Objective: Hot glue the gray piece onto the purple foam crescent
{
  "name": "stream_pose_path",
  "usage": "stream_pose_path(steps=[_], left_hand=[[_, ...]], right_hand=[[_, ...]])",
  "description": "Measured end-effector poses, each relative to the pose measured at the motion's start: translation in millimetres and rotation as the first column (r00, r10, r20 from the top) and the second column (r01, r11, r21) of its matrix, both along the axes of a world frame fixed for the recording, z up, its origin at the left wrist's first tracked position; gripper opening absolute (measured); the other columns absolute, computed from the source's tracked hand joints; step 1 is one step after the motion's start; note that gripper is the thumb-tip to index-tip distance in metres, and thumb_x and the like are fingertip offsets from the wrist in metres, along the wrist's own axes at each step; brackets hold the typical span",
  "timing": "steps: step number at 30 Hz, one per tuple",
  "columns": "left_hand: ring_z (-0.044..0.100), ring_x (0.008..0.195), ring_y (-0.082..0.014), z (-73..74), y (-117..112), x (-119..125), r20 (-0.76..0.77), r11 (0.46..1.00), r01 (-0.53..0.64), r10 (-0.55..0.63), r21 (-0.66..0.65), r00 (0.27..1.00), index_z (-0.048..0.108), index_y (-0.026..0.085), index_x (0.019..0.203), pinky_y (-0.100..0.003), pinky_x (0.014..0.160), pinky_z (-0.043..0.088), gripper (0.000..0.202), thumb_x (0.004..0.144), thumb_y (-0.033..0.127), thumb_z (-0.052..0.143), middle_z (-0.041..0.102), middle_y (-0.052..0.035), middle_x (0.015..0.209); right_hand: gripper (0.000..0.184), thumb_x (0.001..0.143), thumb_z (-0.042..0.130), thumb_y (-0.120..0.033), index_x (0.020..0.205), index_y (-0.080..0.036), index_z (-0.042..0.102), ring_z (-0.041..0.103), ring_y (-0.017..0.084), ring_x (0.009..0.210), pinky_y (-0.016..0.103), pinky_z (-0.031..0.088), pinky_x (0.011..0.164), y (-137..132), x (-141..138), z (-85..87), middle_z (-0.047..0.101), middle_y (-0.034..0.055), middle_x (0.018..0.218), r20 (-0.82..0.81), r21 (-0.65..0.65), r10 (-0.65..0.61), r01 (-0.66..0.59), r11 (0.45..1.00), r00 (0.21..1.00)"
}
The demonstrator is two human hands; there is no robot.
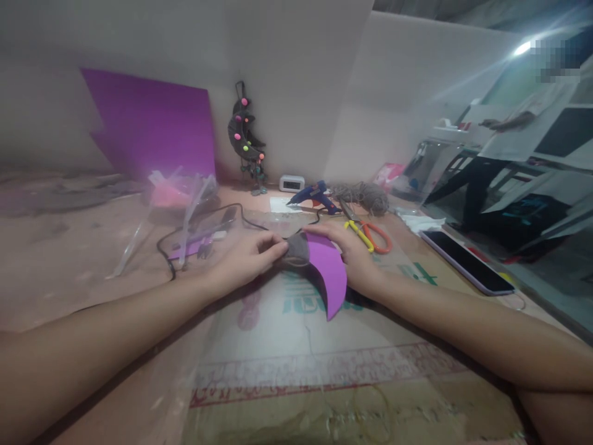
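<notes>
A purple crescent cutout [332, 267] is held up over the cardboard, its bare tip pointing down toward me. Grey yarn [297, 247] covers its left end in a wrapped band. My left hand [248, 256] pinches this wrapped end between thumb and fingers. On the other side, my right hand [359, 259] grips the crescent's outer edge, with part of its fingers hidden behind the piece. Beyond my hands lie a blue glue gun [311, 195], scissors with yellow and orange handles [377, 237] and a ball of grey yarn [370, 196].
Printed cardboard [296, 364] covers the table under my arms. A phone [467, 262] lies at right. Glue sticks [189, 219], a black cord and a purple sheet [152, 123] are at left. A decorated grey moon [245, 133] hangs behind a small clock [291, 183]. A person stands far right.
</notes>
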State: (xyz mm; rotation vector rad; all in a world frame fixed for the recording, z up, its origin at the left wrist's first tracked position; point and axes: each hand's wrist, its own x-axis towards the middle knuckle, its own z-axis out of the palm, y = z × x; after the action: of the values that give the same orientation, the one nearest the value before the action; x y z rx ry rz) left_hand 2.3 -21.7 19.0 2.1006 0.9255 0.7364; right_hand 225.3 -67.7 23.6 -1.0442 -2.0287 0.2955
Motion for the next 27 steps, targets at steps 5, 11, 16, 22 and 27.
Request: stream_pose_path(steps=[5, 11, 16, 22, 27], left_hand=[[0.055, 0.069, -0.0143, -1.5, 2.1, -1.3, 0.054, 0.993, -0.089, 0.085, 0.078, 0.995, 0.057, 0.018, 0.080, -0.024, 0.062, 0.042, 0.032, 0.091, 0.046, 0.044, 0.060, 0.0006, 0.075], [0.059, 0.083, -0.0175, -4.2, 4.2, -1.1, 0.111, 0.991, -0.091, 0.081, 0.093, 0.991, 0.059, 0.017, 0.089, -0.029, 0.076, 0.045, 0.026, 0.090, 0.040, 0.047, 0.063, -0.0021, 0.086], [0.060, 0.093, -0.0180, -6.3, 1.5, 1.4, 0.293, 0.996, -0.079, 0.060, 0.052, 0.954, 0.049, 0.021, 0.126, -0.030, 0.079, 0.049, 0.042, 0.085, 0.029, 0.056, 0.057, -0.0098, 0.125], [0.061, 0.076, -0.0167, -4.0, -1.9, -0.1, 0.196, 1.000, -0.001, 0.007, -0.028, 0.981, 0.053, 0.020, 0.122, -0.028, 0.068, 0.049, 0.036, 0.088, 0.031, 0.053, 0.065, -0.0037, 0.085], [0.048, 0.045, -0.0094, -3.8, -2.0, -1.1, 0.142, 0.994, -0.026, 0.041, -0.105, 0.989, 0.052, 0.021, 0.121, -0.020, 0.040, 0.036, 0.040, 0.088, 0.042, 0.051, 0.057, 0.0012, 0.071]], right_hand=[[0.027, 0.093, 0.043, -0.028, 0.109, -0.020, 0.063, 0.060, 0.020, 0.103, 0.035, 0.046, 0.091, 5.2, -0.3, 3.3, 0.067, 0.0058, 0.110, -0.174, -0.177, -0.135, 0.104, 0.979, 0.976], [0.028, 0.089, 0.049, -0.038, 0.100, -0.017, 0.064, 0.064, 0.019, 0.080, 0.030, 0.051, 0.070, 5.2, -2.4, 4.7, 0.069, 0.0049, 0.090, -0.163, -0.371, -0.155, 0.085, 0.925, 0.974], [0.023, 0.087, 0.051, -0.033, 0.101, -0.018, 0.062, 0.064, 0.016, 0.062, 0.027, 0.051, 0.056, 1.3, -6.4, 4.5, 0.066, 0.0017, 0.075, -0.191, -0.411, -0.150, 0.060, 0.910, 0.970], [0.022, 0.086, 0.052, -0.033, 0.098, -0.016, 0.060, 0.061, 0.015, 0.056, 0.025, 0.048, 0.050, 2.0, -6.4, 5.0, 0.063, 0.0014, 0.066, -0.232, -0.395, -0.170, 0.067, 0.916, 0.958], [0.022, 0.088, 0.052, -0.036, 0.098, -0.018, 0.059, 0.061, 0.016, 0.054, 0.026, 0.048, 0.049, 3.5, -3.5, 1.9, 0.062, 0.0005, 0.064, -0.261, -0.389, -0.198, 0.084, 0.917, 0.945]])
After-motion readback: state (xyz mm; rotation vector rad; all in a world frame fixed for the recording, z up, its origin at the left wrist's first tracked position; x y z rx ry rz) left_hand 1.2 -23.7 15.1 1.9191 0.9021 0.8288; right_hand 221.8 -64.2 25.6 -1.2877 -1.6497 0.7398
